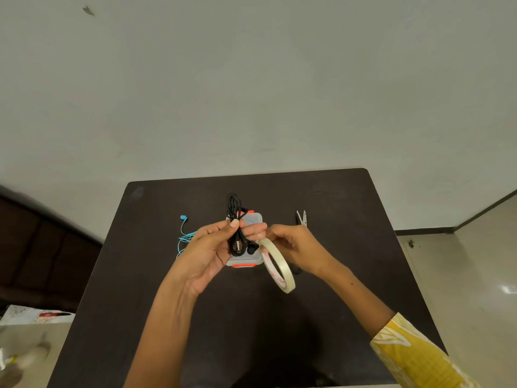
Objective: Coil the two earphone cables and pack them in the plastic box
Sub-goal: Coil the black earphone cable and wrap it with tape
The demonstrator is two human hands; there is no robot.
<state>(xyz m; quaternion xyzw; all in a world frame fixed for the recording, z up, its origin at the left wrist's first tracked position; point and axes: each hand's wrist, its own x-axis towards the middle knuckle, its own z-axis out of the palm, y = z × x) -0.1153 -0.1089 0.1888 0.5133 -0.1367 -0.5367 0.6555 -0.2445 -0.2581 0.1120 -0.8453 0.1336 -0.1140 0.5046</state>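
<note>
At frame centre, the left hand (208, 247) pinches the coiled black earphone cable (236, 219) above the plastic box (253, 217); the right hand (291, 245) grips a tape roll (277, 264). Binding looks underway; next, wrap tape round the coil.

The plastic box (253, 219) is mostly hidden behind the left hand (208, 252), the black earphone cable (235, 219) and the right hand (291, 247); only its far corner and a near edge with an orange clasp show, and whether its lid is on cannot be told. The blue earphone cable (183, 233) disappears behind the left hand, so its full lie is unclear. The scissors (300, 218) show only their blades; the handles sit behind the right wrist. Where the strip from the tape roll (277, 264) ends, between the fingertips, is too small to make out. Things at the lower left corner are blurred.
</note>
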